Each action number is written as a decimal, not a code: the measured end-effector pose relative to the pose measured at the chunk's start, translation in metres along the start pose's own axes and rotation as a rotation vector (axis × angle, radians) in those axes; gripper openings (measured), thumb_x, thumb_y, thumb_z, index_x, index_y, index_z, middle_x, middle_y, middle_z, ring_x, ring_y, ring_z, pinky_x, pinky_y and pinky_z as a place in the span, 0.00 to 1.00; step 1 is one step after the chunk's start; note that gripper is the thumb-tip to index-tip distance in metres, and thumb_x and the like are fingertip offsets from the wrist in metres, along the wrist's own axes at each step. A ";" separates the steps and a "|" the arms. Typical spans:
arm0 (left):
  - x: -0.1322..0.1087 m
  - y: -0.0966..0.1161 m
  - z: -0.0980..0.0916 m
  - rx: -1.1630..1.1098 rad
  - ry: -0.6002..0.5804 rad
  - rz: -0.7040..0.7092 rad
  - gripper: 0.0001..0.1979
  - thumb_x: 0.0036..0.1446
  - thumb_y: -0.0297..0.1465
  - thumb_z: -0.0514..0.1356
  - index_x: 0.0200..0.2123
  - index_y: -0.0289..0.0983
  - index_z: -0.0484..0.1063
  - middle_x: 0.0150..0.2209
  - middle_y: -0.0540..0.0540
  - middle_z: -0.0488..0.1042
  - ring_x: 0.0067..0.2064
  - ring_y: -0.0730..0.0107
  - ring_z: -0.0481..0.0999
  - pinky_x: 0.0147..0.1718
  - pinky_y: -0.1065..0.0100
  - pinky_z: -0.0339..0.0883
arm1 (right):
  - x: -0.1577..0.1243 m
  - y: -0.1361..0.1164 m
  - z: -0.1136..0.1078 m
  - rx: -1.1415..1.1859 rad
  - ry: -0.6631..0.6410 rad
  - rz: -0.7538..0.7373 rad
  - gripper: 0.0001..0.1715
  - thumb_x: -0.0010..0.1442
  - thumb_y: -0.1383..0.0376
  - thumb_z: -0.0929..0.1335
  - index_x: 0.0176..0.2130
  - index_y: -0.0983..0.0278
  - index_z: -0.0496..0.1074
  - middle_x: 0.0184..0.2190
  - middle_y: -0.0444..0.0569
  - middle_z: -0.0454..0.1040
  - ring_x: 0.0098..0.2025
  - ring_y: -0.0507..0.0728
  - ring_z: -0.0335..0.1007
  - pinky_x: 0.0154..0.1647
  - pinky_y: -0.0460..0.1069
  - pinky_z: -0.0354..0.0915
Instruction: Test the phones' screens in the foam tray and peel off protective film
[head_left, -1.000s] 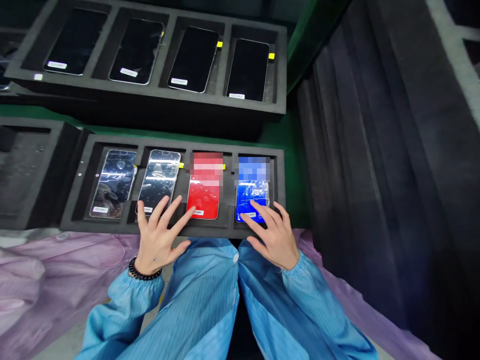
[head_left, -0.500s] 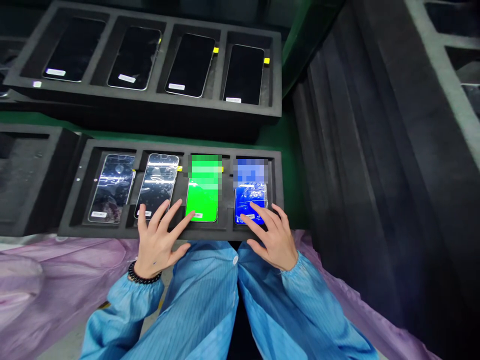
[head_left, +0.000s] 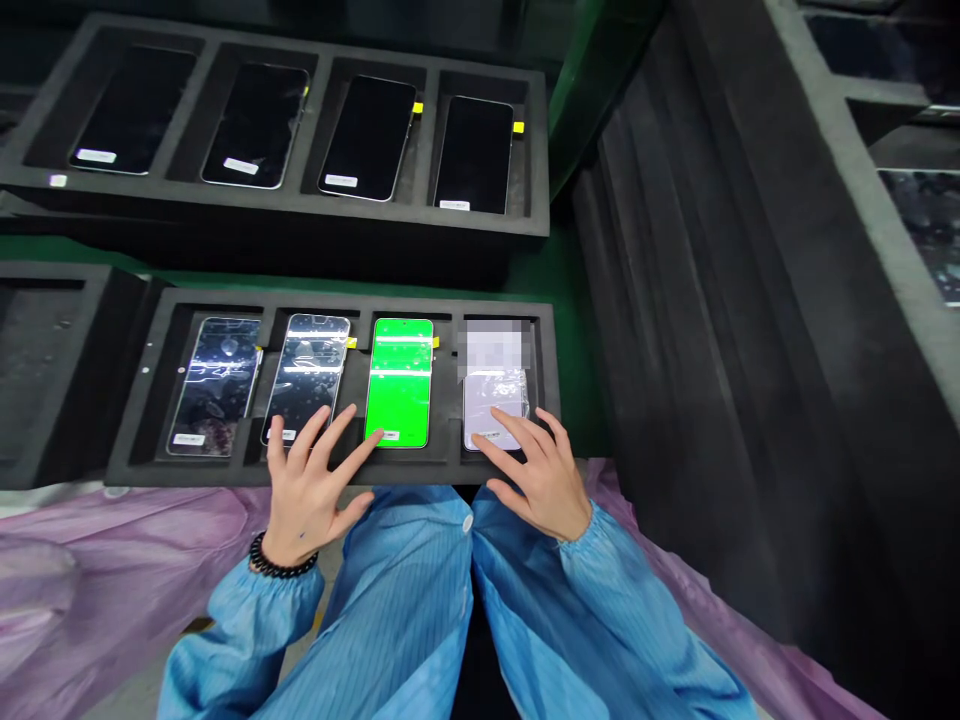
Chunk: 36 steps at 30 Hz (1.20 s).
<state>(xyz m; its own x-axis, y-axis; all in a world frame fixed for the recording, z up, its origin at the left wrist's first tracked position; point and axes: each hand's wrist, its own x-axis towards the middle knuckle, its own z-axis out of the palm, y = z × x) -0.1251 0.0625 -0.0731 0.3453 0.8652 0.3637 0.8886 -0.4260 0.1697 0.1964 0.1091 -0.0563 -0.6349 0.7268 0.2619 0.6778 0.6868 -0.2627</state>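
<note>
Several smartphones lie face up in the slots of a black foam tray (head_left: 442, 470) in front of me. My left hand (head_left: 311, 490) is spread over the front rim, its index fingertip at the lower left of a phone with a bright green screen (head_left: 400, 390). Its other fingers reach over the lower end of a dark-screened phone (head_left: 307, 365). My right hand (head_left: 540, 480) is open too, with fingertips on the lower part of a phone with a pale lilac screen (head_left: 491, 395). Another dark phone (head_left: 217, 380) rests in the leftmost slot.
Behind stands a second foam tray (head_left: 360, 215) holding several dark phones with white labels and yellow tabs. To the left is another foam tray (head_left: 97, 400). Tall black foam stacks (head_left: 690, 300) rise on the right. People in pink garments (head_left: 150, 580) are on both sides.
The rightmost phone's screen has turned from blue to pale lilac. The green screen stays green. My hands keep nearly the same pose, and the whole view has shifted slightly.
</note>
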 end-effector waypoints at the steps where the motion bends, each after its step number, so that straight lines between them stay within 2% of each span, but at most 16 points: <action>1: 0.000 0.000 0.000 -0.006 0.003 -0.005 0.31 0.66 0.51 0.47 0.70 0.51 0.56 0.73 0.43 0.53 0.72 0.44 0.55 0.70 0.37 0.32 | 0.000 0.000 0.000 0.003 -0.007 0.002 0.22 0.70 0.56 0.63 0.60 0.57 0.72 0.65 0.53 0.68 0.59 0.62 0.66 0.69 0.63 0.50; 6: 0.000 0.002 0.001 -0.047 0.057 -0.034 0.35 0.66 0.52 0.46 0.72 0.46 0.52 0.74 0.42 0.51 0.72 0.45 0.53 0.71 0.39 0.33 | 0.000 0.000 0.001 0.016 0.036 -0.004 0.27 0.71 0.55 0.62 0.64 0.60 0.66 0.65 0.55 0.68 0.60 0.62 0.66 0.69 0.64 0.51; 11: 0.001 0.002 0.000 -0.037 0.050 -0.032 0.35 0.67 0.51 0.45 0.73 0.45 0.48 0.75 0.46 0.46 0.73 0.50 0.50 0.72 0.40 0.32 | -0.001 0.001 0.002 0.036 0.059 -0.001 0.28 0.72 0.55 0.59 0.65 0.63 0.64 0.63 0.57 0.69 0.60 0.62 0.66 0.69 0.63 0.52; 17: 0.000 0.000 0.000 -0.010 0.017 -0.010 0.32 0.66 0.52 0.45 0.70 0.50 0.57 0.72 0.42 0.55 0.71 0.43 0.55 0.71 0.37 0.33 | -0.003 0.001 0.003 0.062 0.055 0.010 0.32 0.70 0.55 0.62 0.68 0.63 0.60 0.64 0.57 0.68 0.60 0.63 0.66 0.68 0.64 0.54; 22: -0.003 0.000 0.002 -0.045 0.052 -0.053 0.35 0.66 0.51 0.45 0.73 0.48 0.48 0.73 0.42 0.53 0.72 0.48 0.53 0.71 0.39 0.34 | -0.001 0.001 0.001 0.072 0.065 0.014 0.32 0.71 0.56 0.61 0.69 0.64 0.58 0.63 0.57 0.70 0.60 0.62 0.66 0.68 0.63 0.54; 25: -0.002 0.000 0.002 -0.055 0.062 -0.046 0.36 0.67 0.51 0.46 0.73 0.45 0.47 0.73 0.40 0.53 0.73 0.47 0.53 0.71 0.38 0.34 | 0.000 0.001 0.001 0.073 0.083 0.011 0.30 0.72 0.56 0.59 0.67 0.65 0.60 0.62 0.58 0.70 0.60 0.62 0.66 0.68 0.62 0.54; 31: 0.000 0.001 0.001 -0.007 0.013 0.002 0.33 0.67 0.51 0.44 0.71 0.48 0.55 0.73 0.41 0.53 0.73 0.44 0.52 0.71 0.38 0.32 | 0.000 0.001 0.000 0.076 0.093 0.022 0.28 0.73 0.55 0.57 0.65 0.65 0.63 0.61 0.58 0.71 0.60 0.61 0.66 0.67 0.62 0.53; 33: 0.001 0.002 0.000 -0.030 0.023 -0.032 0.34 0.67 0.51 0.44 0.72 0.47 0.53 0.73 0.41 0.52 0.72 0.45 0.52 0.71 0.39 0.33 | 0.000 0.000 0.000 0.085 0.095 0.021 0.28 0.73 0.56 0.57 0.65 0.65 0.63 0.61 0.58 0.71 0.60 0.61 0.66 0.67 0.62 0.53; 36: 0.006 0.003 -0.002 -0.102 0.057 -0.148 0.34 0.68 0.51 0.39 0.72 0.45 0.51 0.71 0.39 0.55 0.71 0.47 0.55 0.70 0.41 0.39 | 0.001 0.000 0.000 0.096 0.103 0.021 0.27 0.73 0.56 0.57 0.64 0.66 0.64 0.61 0.59 0.71 0.60 0.61 0.66 0.67 0.62 0.54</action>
<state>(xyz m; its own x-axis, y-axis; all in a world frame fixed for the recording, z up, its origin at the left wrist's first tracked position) -0.1209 0.0661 -0.0689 0.1929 0.9053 0.3784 0.8923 -0.3223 0.3162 0.1961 0.1096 -0.0560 -0.5762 0.7395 0.3479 0.6487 0.6728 -0.3557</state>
